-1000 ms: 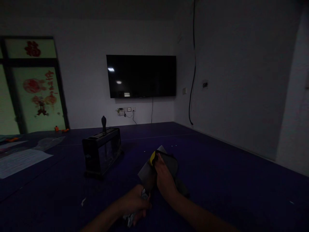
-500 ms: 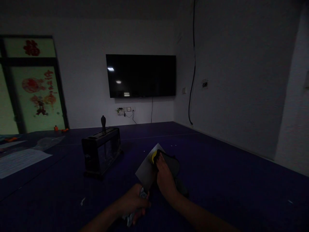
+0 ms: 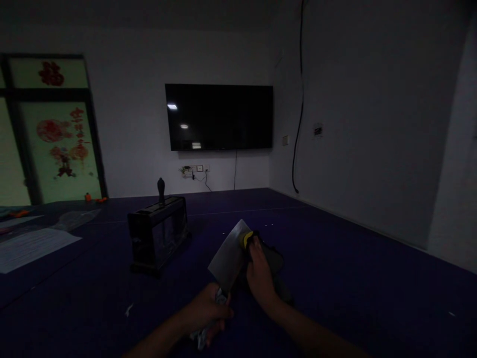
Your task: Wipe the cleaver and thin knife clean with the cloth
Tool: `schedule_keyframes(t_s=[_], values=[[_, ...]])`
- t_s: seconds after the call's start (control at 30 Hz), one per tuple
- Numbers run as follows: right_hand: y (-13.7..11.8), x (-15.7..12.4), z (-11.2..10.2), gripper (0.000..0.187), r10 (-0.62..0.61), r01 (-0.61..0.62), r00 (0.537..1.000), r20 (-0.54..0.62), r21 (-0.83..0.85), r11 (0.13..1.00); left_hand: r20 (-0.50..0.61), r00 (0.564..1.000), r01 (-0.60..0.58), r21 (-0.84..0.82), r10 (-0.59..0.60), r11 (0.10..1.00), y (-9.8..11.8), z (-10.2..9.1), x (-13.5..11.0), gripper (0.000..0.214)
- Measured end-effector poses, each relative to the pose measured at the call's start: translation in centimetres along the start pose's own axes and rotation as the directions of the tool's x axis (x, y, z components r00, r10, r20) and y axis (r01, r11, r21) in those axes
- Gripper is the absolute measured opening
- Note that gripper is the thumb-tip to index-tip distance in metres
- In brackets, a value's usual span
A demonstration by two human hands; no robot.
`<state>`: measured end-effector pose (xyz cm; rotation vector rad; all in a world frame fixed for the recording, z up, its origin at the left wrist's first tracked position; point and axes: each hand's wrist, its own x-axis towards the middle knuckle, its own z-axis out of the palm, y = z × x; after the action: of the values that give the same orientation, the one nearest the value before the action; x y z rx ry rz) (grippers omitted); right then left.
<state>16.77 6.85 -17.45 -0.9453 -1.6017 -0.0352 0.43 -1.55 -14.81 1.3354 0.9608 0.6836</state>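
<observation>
My left hand is wrapped round the handle of a cleaver, whose wide metal blade points up and away from me. The handle looks covered in some pale, crumpled material. On the right, my right hand lies over a dark grey thing with a yellow edge, its fingers together near the yellow part. That edge rests at the blade's right side; whether it presses on the metal I cannot tell. More of the dark thing sits under my right wrist, in shadow.
A black knife block with clear sides stands left of the cleaver, one dark handle rising from it. Paper sheets and clear plastic lie at far left on the purple surface. A television hangs on the wall behind.
My right hand and the dark thing with the yellow edge have shifted slightly right along the blade. The cleaver and my left hand stay nearly in place.
</observation>
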Motion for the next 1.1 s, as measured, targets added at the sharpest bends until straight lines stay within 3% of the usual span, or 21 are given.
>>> schedule_keyframes(t_s=[0.33,0.5,0.7,1.1], values=[[0.2,0.0,-0.1,0.071,-0.095,0.093,0.994,-0.045,-0.041,0.995,0.01,1.0,0.016,0.053,-0.017,0.998,0.0,-0.1,0.1,0.025],[0.1,0.1,-0.1,0.063,-0.168,0.167,0.986,-0.016,-0.061,0.984,-0.011,0.999,0.049,0.146,-0.048,0.988,0.3,0.0,0.1,0.018],[-0.6,0.3,-0.4,0.058,-0.24,0.24,0.971,0.006,-0.035,0.97,0.036,0.998,0.051,0.141,-0.056,0.989,0.6,0.1,0.0,0.015],[0.2,0.1,-0.2,0.067,-0.026,0.029,0.998,-0.055,0.069,0.997,-0.011,1.0,0.025,0.036,-0.024,0.999,-0.2,0.0,0.1,0.023]])
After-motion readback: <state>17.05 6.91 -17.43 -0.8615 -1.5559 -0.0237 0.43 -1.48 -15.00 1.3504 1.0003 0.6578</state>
